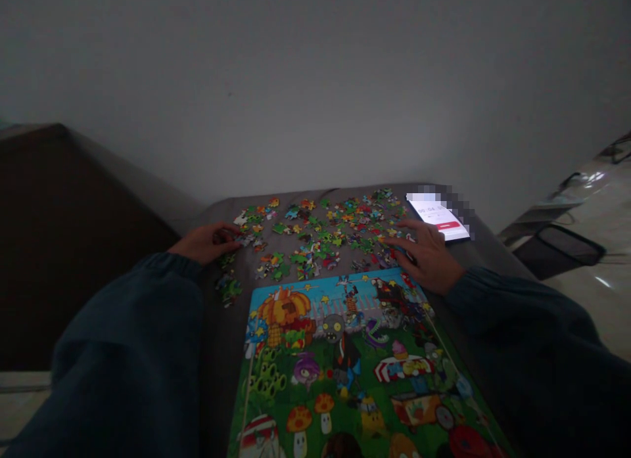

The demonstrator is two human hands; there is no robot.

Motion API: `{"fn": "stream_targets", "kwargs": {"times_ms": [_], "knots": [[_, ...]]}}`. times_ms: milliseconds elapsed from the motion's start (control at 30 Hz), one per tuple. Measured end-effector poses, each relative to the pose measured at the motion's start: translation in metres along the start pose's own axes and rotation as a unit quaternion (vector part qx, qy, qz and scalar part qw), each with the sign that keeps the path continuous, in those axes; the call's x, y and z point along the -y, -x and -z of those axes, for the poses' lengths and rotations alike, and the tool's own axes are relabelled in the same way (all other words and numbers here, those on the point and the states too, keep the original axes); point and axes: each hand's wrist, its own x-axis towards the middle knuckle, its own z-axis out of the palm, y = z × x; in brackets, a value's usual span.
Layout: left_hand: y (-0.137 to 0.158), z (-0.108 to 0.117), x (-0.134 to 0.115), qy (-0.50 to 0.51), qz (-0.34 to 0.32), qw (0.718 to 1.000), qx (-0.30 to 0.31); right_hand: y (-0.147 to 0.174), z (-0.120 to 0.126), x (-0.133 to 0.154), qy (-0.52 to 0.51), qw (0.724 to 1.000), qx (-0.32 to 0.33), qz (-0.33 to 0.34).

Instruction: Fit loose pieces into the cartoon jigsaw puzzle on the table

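Many small jigsaw puzzle pieces (315, 251) lie scattered over the grey cloth surface. My left hand (207, 242) is at the left edge of the scatter, its thumb and fingers curled around a pale puzzle piece (245, 240) at the fingertips. My right hand (424, 253) reaches in from the right with fingers stretched and apart, the fingertips among the pieces at that side. Closer to me lies a colourful puzzle board (320, 353) printed with cartoon zombies, plants, mushrooms and a pumpkin house. Its near edge is cut off by the frame.
A lit phone (446, 218) with a red button on its screen lies at the far right of the cloth (276, 238), beyond my right hand. A pale wall (315, 103) rises right behind the surface. Dark furniture (73, 248) stands at left; shiny floor (601, 274) shows at right.
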Motion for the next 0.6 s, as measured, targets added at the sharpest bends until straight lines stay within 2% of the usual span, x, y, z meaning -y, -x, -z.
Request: {"fn": "stream_targets", "kwargs": {"times_ms": [167,367,600], "knots": [[-0.001,0.005,-0.002,-0.006,0.008,1.0,-0.001,-0.003,0.003,0.0,-0.001,1.0,0.017,0.003],[-0.004,0.01,0.004,0.02,0.012,0.999,0.03,-0.006,0.003,0.0,-0.03,0.999,0.036,0.005],[-0.004,0.013,0.012,0.034,0.014,0.999,0.018,-0.008,0.002,0.0,-0.072,0.995,0.07,0.016]]}}
